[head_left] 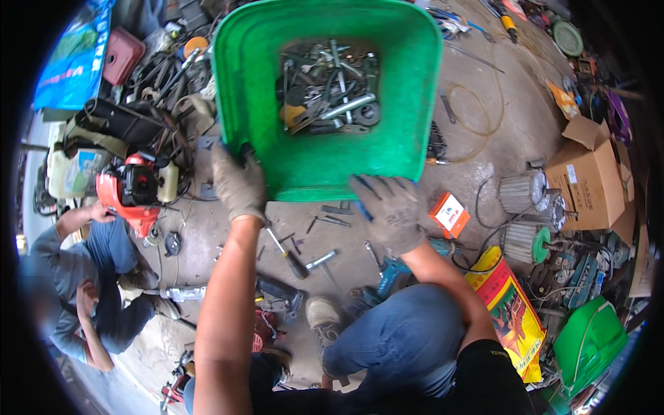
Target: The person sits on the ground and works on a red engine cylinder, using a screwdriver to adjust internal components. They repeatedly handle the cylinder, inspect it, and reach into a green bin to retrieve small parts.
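Observation:
Both of my hands wear grey work gloves and hold a large green plastic bin (311,166). My left hand (238,181) is closed around its near left edge. On the near edge, toward the right, my right hand (391,213) grips the rim; its thumb is hard to see. A jumble of metal tools and parts (339,83), with wrenches and a thick ring among them, lies at the bottom of the bin. Below the bin, between my forearms, a screwdriver (294,263) with a dark handle and a T-handle wrench (321,260) lie on the concrete floor.
A teal power tool (394,273) lies by my knee, with a small orange-and-white box (449,215) beyond. At right are a cardboard box (588,180), motor parts (522,192), a yellow-red bag (512,311) and a green container (591,346). Left, a person (90,277) sits by a red engine (131,190).

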`<state>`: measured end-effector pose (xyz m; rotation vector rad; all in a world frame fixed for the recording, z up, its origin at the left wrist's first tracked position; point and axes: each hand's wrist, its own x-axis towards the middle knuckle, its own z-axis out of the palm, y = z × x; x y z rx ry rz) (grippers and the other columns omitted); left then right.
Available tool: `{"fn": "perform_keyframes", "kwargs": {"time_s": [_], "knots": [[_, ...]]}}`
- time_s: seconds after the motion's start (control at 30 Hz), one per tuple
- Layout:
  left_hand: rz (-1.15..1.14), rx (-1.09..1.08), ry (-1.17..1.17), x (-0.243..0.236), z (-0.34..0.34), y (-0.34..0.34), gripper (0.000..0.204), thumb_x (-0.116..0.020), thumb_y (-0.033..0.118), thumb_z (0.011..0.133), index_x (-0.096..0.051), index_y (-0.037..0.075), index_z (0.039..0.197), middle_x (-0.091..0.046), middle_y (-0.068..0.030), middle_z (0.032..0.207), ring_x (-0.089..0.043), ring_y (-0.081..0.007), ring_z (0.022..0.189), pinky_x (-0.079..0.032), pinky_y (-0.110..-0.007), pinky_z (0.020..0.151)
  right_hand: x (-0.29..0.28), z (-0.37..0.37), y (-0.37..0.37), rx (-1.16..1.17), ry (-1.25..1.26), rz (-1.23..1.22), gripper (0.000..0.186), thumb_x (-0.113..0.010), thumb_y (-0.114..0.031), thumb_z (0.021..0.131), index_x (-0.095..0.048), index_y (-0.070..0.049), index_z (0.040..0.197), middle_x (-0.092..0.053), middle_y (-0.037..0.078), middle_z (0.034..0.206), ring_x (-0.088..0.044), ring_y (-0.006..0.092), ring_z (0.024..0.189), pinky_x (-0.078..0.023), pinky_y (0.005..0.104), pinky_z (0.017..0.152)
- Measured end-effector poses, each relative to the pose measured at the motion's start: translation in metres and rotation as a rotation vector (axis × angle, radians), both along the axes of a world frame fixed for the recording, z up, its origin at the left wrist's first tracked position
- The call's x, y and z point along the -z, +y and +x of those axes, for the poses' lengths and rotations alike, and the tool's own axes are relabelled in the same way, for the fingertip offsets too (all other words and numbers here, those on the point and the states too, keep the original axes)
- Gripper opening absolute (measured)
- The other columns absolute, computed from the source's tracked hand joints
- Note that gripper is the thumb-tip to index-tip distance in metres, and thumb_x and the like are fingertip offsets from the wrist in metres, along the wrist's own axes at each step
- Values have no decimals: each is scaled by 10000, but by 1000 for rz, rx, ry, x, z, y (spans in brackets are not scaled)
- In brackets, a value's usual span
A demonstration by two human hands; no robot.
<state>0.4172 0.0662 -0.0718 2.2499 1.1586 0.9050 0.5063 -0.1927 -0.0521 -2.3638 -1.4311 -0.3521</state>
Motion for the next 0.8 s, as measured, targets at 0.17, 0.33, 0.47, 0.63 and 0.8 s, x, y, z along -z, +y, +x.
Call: {"fn": "perform_keyframes", "kwargs": {"time_s": [0.17, 0.33, 0.47, 0.63, 0.8], "knots": [[-68, 7, -30, -12, 8, -6, 396, -670, 145, 908, -563, 23, 1269, -653, -269, 1100, -632, -466, 1043, -497, -512, 880, -32, 1, 8, -20, 62, -193, 453, -717, -367, 859, -696, -98, 1223, -712, 119, 1153, -672, 280, 998, -458, 424, 895], [-77, 6, -45, -12, 3, 1, 403, -650, 133, 916, -559, 20, 1293, -640, -260, 1146, -620, -463, 1077, -491, -505, 920, -81, 29, 48, -95, 371, -615, 547, -683, -479, 895, -680, -48, 1231, -700, 187, 1162, -676, 357, 1059, -499, 487, 934], [-135, 17, -4, -20, 12, -2, 429, -650, 117, 911, -549, 19, 1317, -628, -263, 1187, -609, -457, 1113, -486, -493, 944, -85, 71, 126, -134, 534, -890, 668, -672, -575, 889, -655, -16, 1254, -668, 241, 1257, -652, 378, 1171, -499, 484, 1003], [-137, 24, -31, -20, 14, -1, 443, -650, 96, 905, -545, 24, 1329, -634, -259, 1182, -613, -460, 1106, -489, -493, 943, -1, 95, 202, -6, 121, -744, 841, -720, -538, 835, -481, -12, 1446, -440, 265, 1534, -484, 415, 1383, -438, 480, 1105], [-128, 25, -56, -17, 10, -4, 415, -640, 120, 926, -554, 25, 1320, -637, -264, 1179, -617, -467, 1092, -492, -502, 925, 56, 130, 252, -61, -60, -518, 925, -693, -485, 838, -331, -75, 1585, -288, 240, 1633, -355, 417, 1478, -357, 490, 1179]]}}
